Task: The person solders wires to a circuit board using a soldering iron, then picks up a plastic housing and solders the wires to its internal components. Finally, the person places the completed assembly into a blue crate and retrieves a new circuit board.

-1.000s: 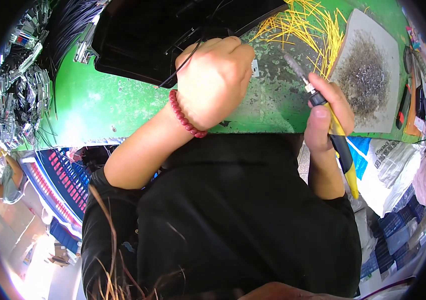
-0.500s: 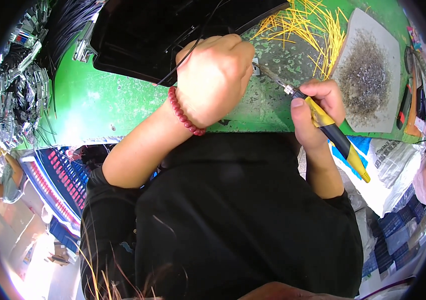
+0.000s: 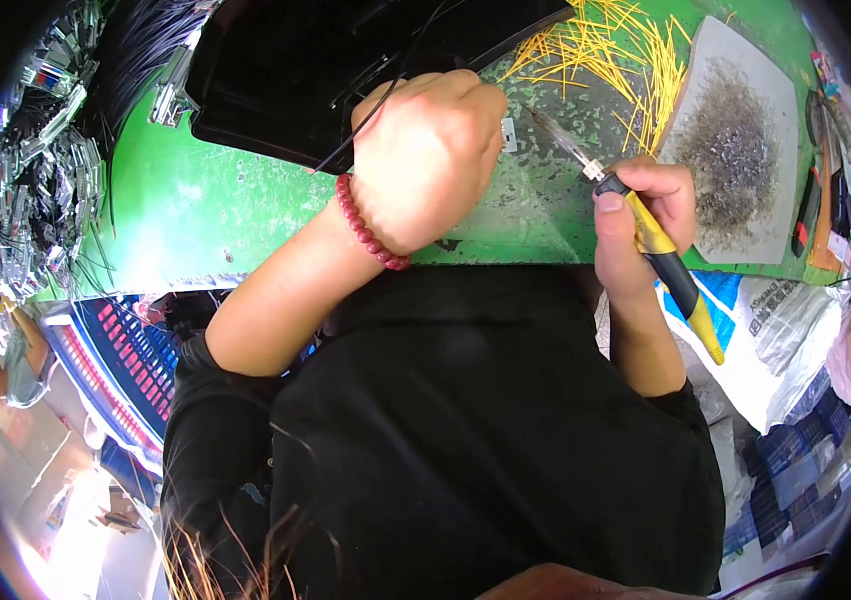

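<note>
My right hand [image 3: 643,225] is wrapped around a yellow-and-black soldering iron [image 3: 674,268], its metal tip pointing up and left over the green table. A short gap separates that tip from a small silvery metal part [image 3: 509,135], which sticks out beside the fingers of my left hand [image 3: 431,160]. The left hand is closed, back upward, and appears to grip this part; its fingertips are mostly hidden. A thin black cable [image 3: 371,113] runs across the left knuckles. Red beads circle the left wrist.
A large black tray-like panel [image 3: 286,70] lies beyond my left hand. Cut yellow wires [image 3: 661,85] spread at the far right, beside a pale board [image 3: 701,225] covered with dark residue. Shiny metal pieces with black leads [image 3: 36,200] pile up at left. Hand tools [image 3: 826,190] lie at the right edge.
My right hand has drawn slightly right, and the iron's tip has come away from the small metal part, which now shows more. The left hand has barely moved.
</note>
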Demonstrator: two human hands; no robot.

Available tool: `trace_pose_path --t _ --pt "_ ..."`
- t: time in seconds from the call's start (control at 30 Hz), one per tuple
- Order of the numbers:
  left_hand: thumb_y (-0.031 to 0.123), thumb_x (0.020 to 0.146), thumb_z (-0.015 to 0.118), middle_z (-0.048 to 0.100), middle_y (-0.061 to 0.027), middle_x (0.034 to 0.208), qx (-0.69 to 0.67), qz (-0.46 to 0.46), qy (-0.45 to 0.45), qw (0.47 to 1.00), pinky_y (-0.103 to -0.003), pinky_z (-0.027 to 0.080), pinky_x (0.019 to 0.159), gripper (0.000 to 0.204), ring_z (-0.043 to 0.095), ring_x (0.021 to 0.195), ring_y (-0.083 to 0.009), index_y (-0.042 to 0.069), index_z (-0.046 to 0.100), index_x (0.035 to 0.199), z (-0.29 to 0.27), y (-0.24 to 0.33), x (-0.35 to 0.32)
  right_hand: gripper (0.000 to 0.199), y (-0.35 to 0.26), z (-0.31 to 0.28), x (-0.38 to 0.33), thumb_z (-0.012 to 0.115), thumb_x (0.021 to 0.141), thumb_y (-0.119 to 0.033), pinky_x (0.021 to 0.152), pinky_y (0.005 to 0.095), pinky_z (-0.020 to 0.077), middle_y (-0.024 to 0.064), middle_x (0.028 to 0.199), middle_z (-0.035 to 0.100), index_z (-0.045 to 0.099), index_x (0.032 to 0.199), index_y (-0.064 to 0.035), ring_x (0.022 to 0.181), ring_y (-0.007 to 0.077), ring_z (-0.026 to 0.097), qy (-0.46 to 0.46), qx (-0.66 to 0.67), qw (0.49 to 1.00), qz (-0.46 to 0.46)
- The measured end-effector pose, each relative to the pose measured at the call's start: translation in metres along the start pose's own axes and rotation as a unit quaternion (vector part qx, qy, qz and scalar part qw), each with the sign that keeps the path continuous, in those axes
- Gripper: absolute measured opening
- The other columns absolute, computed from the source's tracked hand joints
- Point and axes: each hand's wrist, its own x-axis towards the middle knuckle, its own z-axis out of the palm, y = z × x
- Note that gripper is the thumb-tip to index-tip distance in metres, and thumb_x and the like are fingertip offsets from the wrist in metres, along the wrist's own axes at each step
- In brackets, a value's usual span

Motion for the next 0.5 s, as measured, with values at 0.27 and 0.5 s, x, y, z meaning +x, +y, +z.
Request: trace_pose_path --t 0.27,0.5 --pt "0.005 0.072 0.069 0.058 -0.0067 0.067 -0.003 -0.020 -0.015 1.000 -0.035 0.047 0.054 0.009 0.060 0.061 -0.0267 0.006 0.061 0.069 -0.0041 0.0018 -0.0004 0.024 -0.0021 -0.0026 -0.0008 0.070 0.086 -0.009 0.058 0.0198 0.0358 0.0024 0.082 0.055 0.053 0.100 -0.0019 0.066 0.0041 0.045 0.008 -0.006 1.000 -0.024" --pt "0.009 0.076 0.067 0.059 -0.0079 0.073 -0.056 -0.069 -0.064 0.994 -0.039 0.050 0.061 0.006 0.062 0.071 -0.0285 0.008 0.062 0.076 -0.0095 0.0000 -0.0041 0.025 -0.0072 -0.0018 0.0027 0.070 0.085 -0.005 0.057 0.0191 0.0374 -0.0008 0.077 0.054 0.053 0.103 -0.0021 0.064 0.0036 0.048 -0.015 -0.024 1.000 0.010"
